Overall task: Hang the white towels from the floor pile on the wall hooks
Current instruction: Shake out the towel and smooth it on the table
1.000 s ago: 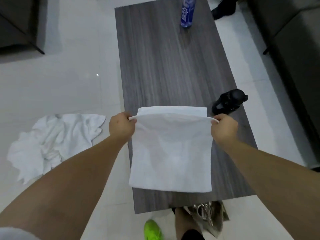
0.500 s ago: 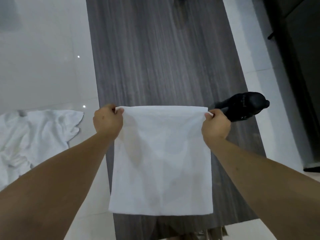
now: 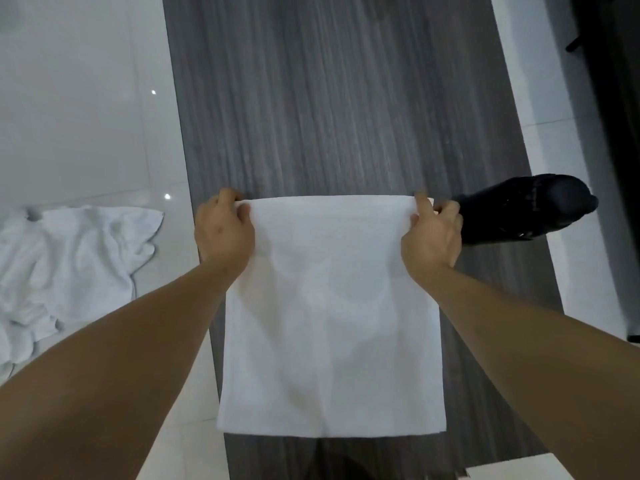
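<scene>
A folded white towel lies flat on the dark wooden table, its near edge close to the table's front edge. My left hand pinches its far left corner and my right hand pinches its far right corner. A pile of crumpled white towels lies on the pale tiled floor to the left of the table. No wall hooks are in view.
A black bottle-like object lies on its side on the table just right of my right hand. Glossy light tiles run along the table's left side. Dark furniture stands at the far right.
The towel has come down from hanging in the air to lying flat on the table. My view has dropped closer; the blue bottle at the table's far end is out of frame.
</scene>
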`<action>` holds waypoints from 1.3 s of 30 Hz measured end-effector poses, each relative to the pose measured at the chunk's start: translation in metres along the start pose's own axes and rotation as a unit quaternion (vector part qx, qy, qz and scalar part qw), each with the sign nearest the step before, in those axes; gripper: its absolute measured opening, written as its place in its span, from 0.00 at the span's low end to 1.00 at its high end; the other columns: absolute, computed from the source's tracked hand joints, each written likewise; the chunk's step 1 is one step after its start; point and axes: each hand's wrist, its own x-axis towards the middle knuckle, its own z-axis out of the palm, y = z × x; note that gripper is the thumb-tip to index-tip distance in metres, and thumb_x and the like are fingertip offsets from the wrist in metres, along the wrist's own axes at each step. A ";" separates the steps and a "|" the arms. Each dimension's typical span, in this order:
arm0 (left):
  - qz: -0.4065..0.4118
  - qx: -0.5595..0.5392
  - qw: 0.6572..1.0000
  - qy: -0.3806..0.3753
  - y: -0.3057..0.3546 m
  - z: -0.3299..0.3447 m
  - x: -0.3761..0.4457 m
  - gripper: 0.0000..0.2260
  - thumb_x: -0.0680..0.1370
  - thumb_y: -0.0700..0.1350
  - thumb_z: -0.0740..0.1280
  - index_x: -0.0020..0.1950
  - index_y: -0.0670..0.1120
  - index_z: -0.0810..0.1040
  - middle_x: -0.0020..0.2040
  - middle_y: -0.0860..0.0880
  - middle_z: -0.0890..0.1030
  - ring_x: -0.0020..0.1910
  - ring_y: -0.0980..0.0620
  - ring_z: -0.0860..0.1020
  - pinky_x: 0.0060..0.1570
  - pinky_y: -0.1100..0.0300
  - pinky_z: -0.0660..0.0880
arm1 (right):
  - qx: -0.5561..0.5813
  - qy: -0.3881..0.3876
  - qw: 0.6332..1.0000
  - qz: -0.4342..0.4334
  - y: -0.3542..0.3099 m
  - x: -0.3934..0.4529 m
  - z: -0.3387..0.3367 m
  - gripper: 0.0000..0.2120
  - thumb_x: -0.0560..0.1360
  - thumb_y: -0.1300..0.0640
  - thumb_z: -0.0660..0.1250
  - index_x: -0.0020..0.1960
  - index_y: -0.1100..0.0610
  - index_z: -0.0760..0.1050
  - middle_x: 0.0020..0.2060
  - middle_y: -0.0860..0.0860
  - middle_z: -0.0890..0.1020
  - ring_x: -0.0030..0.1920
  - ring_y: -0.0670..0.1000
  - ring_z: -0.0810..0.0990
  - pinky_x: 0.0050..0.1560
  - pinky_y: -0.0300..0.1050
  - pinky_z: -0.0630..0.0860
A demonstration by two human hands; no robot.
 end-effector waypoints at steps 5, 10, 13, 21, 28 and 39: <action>-0.029 0.008 0.999 -0.019 0.002 -0.003 -0.006 0.12 0.81 0.46 0.64 0.64 0.47 0.73 0.61 0.44 0.75 0.59 0.44 0.73 0.56 0.54 0.70 | 0.008 0.002 1.000 -0.001 0.000 -0.004 -0.003 0.23 0.79 0.62 0.63 0.72 0.51 0.68 0.63 0.60 0.69 0.58 0.59 0.72 0.55 0.54 0.74; -0.010 0.097 0.995 -0.025 -0.001 -0.010 -0.065 0.25 0.78 0.47 0.69 0.72 0.48 0.65 0.71 0.42 0.67 0.68 0.40 0.66 0.67 0.47 0.64 | -0.036 -0.013 0.998 -0.056 0.009 -0.060 -0.003 0.35 0.75 0.65 0.67 0.78 0.50 0.58 0.75 0.60 0.58 0.71 0.61 0.64 0.70 0.54 0.64; 0.029 0.096 0.992 -0.075 -0.013 -0.009 -0.117 0.23 0.79 0.48 0.68 0.72 0.48 0.67 0.71 0.43 0.67 0.70 0.42 0.65 0.68 0.48 0.64 | -0.018 -0.038 0.996 -0.073 0.016 -0.108 0.000 0.26 0.79 0.61 0.64 0.76 0.52 0.63 0.76 0.57 0.59 0.72 0.59 0.62 0.72 0.53 0.62; -0.091 0.075 0.982 -0.145 -0.078 -0.022 -0.239 0.24 0.78 0.48 0.68 0.72 0.45 0.67 0.69 0.41 0.68 0.67 0.40 0.67 0.65 0.45 0.68 | -0.021 -0.088 0.994 0.068 0.078 -0.220 0.010 0.28 0.78 0.52 0.67 0.75 0.55 0.63 0.72 0.60 0.66 0.68 0.61 0.67 0.68 0.57 0.68; -0.054 0.109 0.983 -0.140 -0.117 -0.032 -0.303 0.25 0.75 0.41 0.69 0.72 0.44 0.67 0.69 0.39 0.67 0.65 0.38 0.66 0.62 0.44 0.67 | -0.110 -0.113 0.984 -0.087 0.113 -0.296 0.016 0.26 0.77 0.59 0.67 0.74 0.54 0.67 0.75 0.61 0.62 0.73 0.61 0.61 0.72 0.56 0.61; 0.348 0.075 0.925 -0.129 -0.095 0.013 -0.332 0.12 0.69 0.38 0.72 0.52 0.42 0.79 0.55 0.42 0.79 0.54 0.40 0.76 0.59 0.48 0.69 | -0.071 -0.070 0.933 -0.345 0.089 -0.330 0.060 0.22 0.64 0.65 0.75 0.58 0.59 0.79 0.58 0.60 0.80 0.59 0.63 0.78 0.61 0.57 0.75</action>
